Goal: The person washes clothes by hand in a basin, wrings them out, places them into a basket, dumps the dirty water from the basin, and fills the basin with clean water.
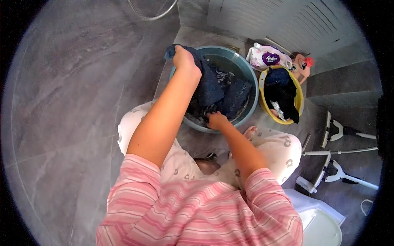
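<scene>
A round blue-grey basin (254,88) stands on the tiled floor in front of me, holding water and dark blue cloth (211,86). My left hand (185,62) is closed around a bunched upper end of that cloth, raised over the basin's left rim. From there the wet fabric hangs down into the water. Low in the basin, near its front rim, my right hand (217,121) grips the cloth's lower part with curled fingers; its fingertips are partly hidden. Whether all the dark fabric is one piece, I cannot tell.
Right of the basin is a yellow tub (303,98) of dark clothes. Behind it stand a white detergent bag (269,57) and a pinkish bottle with a red cap (303,67). Mops (338,172) and a white bin (320,225) are at the right. A shower hose (154,17) hangs above.
</scene>
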A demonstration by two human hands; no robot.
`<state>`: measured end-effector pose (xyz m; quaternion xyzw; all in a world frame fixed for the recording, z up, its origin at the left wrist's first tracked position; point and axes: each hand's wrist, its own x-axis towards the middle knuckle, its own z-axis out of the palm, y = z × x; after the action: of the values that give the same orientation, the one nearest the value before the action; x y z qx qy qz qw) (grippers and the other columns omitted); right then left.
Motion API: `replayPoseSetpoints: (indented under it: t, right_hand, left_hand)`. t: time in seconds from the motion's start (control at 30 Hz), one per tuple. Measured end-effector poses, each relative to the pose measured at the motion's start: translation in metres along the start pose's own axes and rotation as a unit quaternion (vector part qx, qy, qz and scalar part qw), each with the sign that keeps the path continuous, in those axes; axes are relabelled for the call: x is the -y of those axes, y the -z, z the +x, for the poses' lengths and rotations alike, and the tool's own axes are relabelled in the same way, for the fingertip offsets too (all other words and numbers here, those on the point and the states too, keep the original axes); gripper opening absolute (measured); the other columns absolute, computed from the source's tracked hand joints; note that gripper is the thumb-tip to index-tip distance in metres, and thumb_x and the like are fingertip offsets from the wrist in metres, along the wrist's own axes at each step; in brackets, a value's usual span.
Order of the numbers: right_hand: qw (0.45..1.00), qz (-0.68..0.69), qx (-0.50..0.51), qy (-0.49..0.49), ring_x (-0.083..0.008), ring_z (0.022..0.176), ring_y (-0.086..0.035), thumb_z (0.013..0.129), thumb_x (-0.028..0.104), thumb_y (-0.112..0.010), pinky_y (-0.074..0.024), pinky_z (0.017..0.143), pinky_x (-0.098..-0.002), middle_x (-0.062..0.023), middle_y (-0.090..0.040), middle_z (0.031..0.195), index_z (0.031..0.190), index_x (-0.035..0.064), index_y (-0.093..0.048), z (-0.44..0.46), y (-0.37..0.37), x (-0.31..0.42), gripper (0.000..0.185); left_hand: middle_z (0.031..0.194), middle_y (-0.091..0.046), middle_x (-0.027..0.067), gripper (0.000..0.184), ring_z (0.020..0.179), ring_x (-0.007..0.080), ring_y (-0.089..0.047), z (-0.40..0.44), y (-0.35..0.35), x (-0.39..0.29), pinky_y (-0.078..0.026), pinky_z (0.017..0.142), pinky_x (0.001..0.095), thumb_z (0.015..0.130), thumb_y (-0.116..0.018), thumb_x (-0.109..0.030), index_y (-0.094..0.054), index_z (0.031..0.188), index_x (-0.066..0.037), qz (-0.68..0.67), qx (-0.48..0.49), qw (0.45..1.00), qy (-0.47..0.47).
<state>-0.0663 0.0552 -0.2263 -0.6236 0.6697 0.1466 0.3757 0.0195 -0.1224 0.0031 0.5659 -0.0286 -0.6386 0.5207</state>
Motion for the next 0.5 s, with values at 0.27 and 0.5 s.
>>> replayPoseSetpoints:
  t: [0.27,0.5]
  right_hand:
    - [0.996,0.015,-0.011,-0.092,-0.0313,0.119,-0.038,0.081,0.027,-0.053,-0.0322,0.092,-0.0582,-0.0124,-0.047,0.124,0.123,0.0094,-0.047,0.003,-0.022,-0.012,0.046]
    - [0.985,0.164,-0.023,-0.045,-0.0361,0.107,-0.051,0.080,0.023,-0.051,-0.0390,0.092,-0.0403,-0.0214,-0.054,0.115,0.112,-0.0015,-0.055,0.033,-0.015,-0.047,0.040]
  left_hand:
    - [0.112,-0.052,0.0169,0.038,0.103,0.0284,-0.050,0.012,0.014,0.018,-0.035,0.094,0.0366,0.082,-0.050,-0.023,-0.045,0.106,0.006,0.171,0.209,0.960,0.081]
    - [0.127,-0.042,0.0201,0.048,0.116,0.0331,-0.043,0.026,0.018,0.028,-0.031,0.098,0.0408,0.086,-0.044,-0.021,-0.032,0.125,0.006,0.247,0.227,0.941,0.033]
